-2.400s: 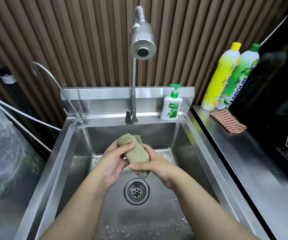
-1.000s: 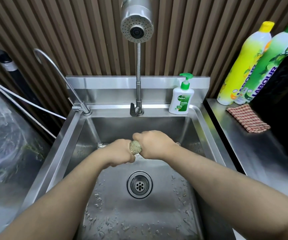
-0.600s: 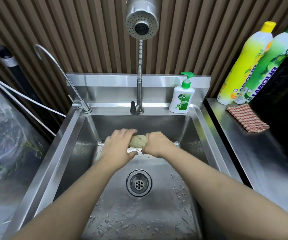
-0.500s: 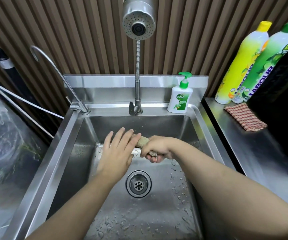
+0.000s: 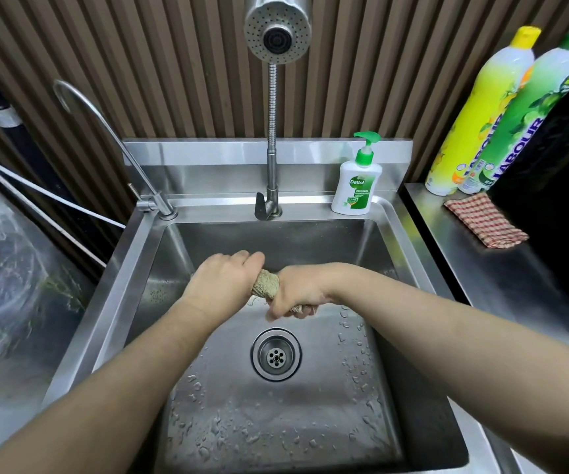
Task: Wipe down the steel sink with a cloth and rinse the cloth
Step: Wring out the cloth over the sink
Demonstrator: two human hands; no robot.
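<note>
Risk 1: the cloth point(image 5: 265, 287) is twisted into a tight roll, and only a short span is exposed between the fists. If the twist is forced while the fabric is wet and slick, one end could be pulled free and dropped onto the sink floor near the drain point(image 5: 275, 354).

Risk 2: wrung water is judged likely to be flung sideways if the twist is released abruptly. The right rim of the steel sink point(image 5: 400, 213) and the counter beyond it, where a checked dishcloth point(image 5: 486, 224) is laid, could be wetted.

Risk 3: no stream is seen under the spray-head faucet point(image 5: 277, 32). Residue may therefore be retained in the cloth if no further rinse is given.

Risk 4: the fists are held near the back wall of the sink, so knuckles could be knocked against it if the arms are pushed forward.

Position: the cloth is held above the sink floor, behind the drain and toward the back wall, roughly midway between the left and right walls. Its left end is enclosed by the left hand point(image 5: 223, 285), fingers curled round it, knuckles up. Its right end is gripped by the right hand point(image 5: 298, 292), wrist bent downward, and a scrap of fabric is seen under those fingers. The exposed middle is bridged between both fists and touched by each
</note>
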